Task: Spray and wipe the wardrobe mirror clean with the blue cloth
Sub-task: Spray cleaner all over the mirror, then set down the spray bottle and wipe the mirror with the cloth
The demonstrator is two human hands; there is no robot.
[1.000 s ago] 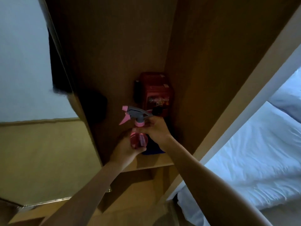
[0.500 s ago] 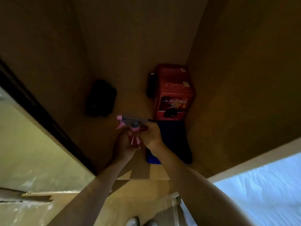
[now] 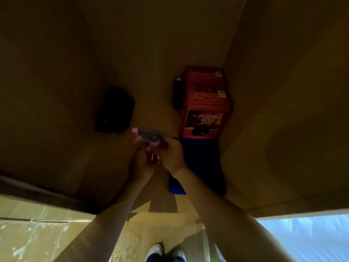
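Holding: left hand and right hand both clasped the spray bottle.
Cloth: blue cloth lay folded, touching the red box.

The pink spray bottle with a grey trigger head stands upright between both hands, nozzle pointing left. The dark blue cloth lies flat on the shelf, just right of the right hand.

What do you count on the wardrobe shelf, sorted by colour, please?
Red: 1, the red box
Blue: 1, the blue cloth
Black: 2, the black pouch and a black cylinder
Pink: 1, the pink spray bottle, held in both hands
Total: 5
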